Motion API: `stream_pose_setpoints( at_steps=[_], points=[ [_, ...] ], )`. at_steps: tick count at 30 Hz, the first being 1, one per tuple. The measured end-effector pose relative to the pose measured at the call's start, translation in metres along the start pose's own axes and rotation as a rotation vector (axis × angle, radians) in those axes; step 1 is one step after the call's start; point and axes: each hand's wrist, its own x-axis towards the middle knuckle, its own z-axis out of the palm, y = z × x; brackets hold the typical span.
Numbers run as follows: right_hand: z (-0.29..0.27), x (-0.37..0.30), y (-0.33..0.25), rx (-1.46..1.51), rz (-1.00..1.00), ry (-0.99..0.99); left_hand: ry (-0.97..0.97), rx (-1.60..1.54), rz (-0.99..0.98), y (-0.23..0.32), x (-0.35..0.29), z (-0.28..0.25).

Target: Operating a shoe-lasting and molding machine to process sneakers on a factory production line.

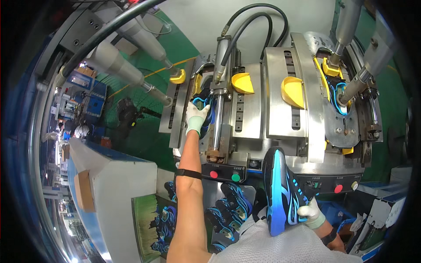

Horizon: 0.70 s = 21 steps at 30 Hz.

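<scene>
My left hand, in a pale glove, reaches forward to the left station of a metal press. It touches a black and blue shoe lying in that station; its fingers are partly hidden against the shoe. Close to my body, my right hand, gloved too, is closed on the lower end of a black sneaker with a bright blue sole, held upright with the sole turned left. At the right station another black and blue shoe sits clamped under a metal rod with a yellow pad.
Two yellow curved pads stand on the middle plates. Red and green buttons line the front panel. Several shoes lie on racks below. A grey and blue cabinet is at left, a blue crate at lower right.
</scene>
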Motion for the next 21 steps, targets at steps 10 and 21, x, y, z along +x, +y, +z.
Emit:
stream_pose_setpoints(
  at_steps=[10, 21],
  points=[
    [0.039, 0.019, -0.001, 0.055, 0.012, 0.116, -0.271, 0.065, -0.019, 0.014, 0.051, -0.081],
    [0.147, 0.165, 0.005, -0.183, 0.018, -0.065, 0.168, -0.603, -0.07, -0.073, -0.249, -0.242]
  ],
)
